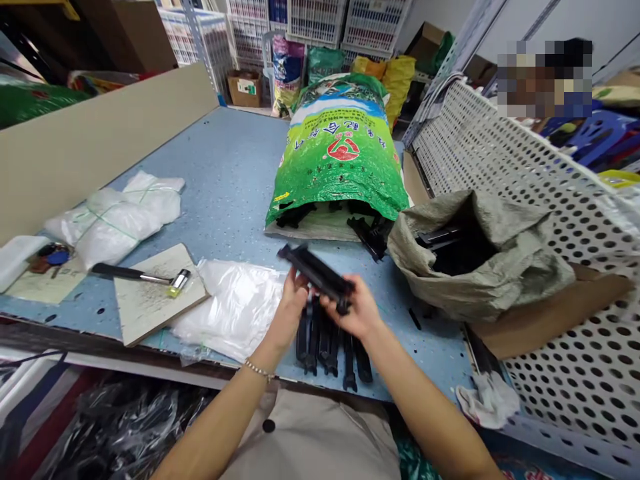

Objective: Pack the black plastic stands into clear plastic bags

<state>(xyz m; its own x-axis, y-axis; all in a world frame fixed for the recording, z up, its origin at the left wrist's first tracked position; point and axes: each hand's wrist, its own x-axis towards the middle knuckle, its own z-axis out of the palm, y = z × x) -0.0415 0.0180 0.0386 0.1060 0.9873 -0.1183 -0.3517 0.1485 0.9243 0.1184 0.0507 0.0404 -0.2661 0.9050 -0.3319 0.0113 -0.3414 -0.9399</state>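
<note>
A long black plastic part (320,272) is held between both hands above the table, tilted down to the right and slightly blurred. My left hand (294,297) grips its left underside, fingers closed. At its right end my right hand (357,310) is closed round it. Several similar black parts (327,340) lie side by side beneath, near the table's front edge. Behind my hands, a green printed sack (340,160) lies with its mouth toward me and black parts showing inside. Clear plastic bags (240,303) lie flat left of my hands.
A grey woven sack (520,267) with black parts inside stands right, before a white perforated panel (540,180). On the left, a hammer (145,275) rests on a board (155,307), near wrapped plastic bundles (110,217). A blurred-out person (545,80) is at the upper right.
</note>
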